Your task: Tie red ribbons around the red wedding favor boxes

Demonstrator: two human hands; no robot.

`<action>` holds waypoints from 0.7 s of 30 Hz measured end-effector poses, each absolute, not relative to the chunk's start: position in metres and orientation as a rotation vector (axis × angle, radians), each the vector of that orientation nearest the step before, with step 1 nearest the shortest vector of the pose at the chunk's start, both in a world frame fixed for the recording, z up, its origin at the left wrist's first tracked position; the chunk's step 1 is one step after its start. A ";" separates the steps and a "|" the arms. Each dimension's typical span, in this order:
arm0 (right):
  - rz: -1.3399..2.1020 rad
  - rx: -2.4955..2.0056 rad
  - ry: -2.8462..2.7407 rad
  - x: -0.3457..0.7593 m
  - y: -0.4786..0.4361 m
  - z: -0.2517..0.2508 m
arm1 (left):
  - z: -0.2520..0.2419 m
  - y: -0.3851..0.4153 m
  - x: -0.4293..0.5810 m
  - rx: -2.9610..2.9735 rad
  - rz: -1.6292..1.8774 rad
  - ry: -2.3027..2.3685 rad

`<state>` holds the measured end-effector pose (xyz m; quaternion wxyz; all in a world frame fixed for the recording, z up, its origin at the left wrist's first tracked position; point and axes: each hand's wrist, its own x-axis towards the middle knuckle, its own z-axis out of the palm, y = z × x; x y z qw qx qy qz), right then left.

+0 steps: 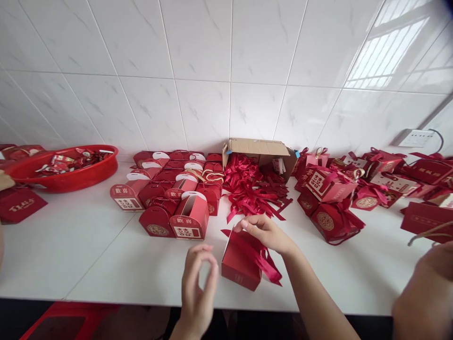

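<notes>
Red gift box [238, 264] is sitting on the white table [113, 264] near its front edge, between the two hands; a red satin ribbon [271, 272] is lying over its top, tails trailing off the right side. Left hand [198, 283] is hovering just left of the box, apart from it, released, with fingers and thumb curving loosely. Right hand [264, 232] is reaching over the box's far end from the right, fingers bending down at the top; cannot tell whether the fingertips are gripping the ribbon or only touching. Beyond the hands, loose ribbons [242, 172] are spilling from a cardboard carton [260, 146]. Grouped boxes [157, 215] are standing left of the carton; ribbon-tied boxes [327, 219] are lying to its right. Another person's hand [426, 283], blurred, is showing at the right edge.
</notes>
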<state>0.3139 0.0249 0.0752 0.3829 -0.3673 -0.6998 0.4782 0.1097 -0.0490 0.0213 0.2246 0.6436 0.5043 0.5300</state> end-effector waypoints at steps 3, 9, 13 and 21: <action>1.124 -1.003 -1.585 0.316 0.020 0.072 | 0.032 -0.017 0.105 1.476 1.293 1.412; 0.875 -1.084 -1.264 0.325 0.003 0.066 | 0.045 0.018 0.119 1.524 1.063 1.231; 0.846 -1.153 -1.210 0.342 -0.019 0.048 | 0.030 0.012 0.114 1.585 1.040 1.317; 1.060 -1.251 -1.307 0.349 -0.072 -0.006 | -0.012 -0.031 0.044 1.841 0.646 2.056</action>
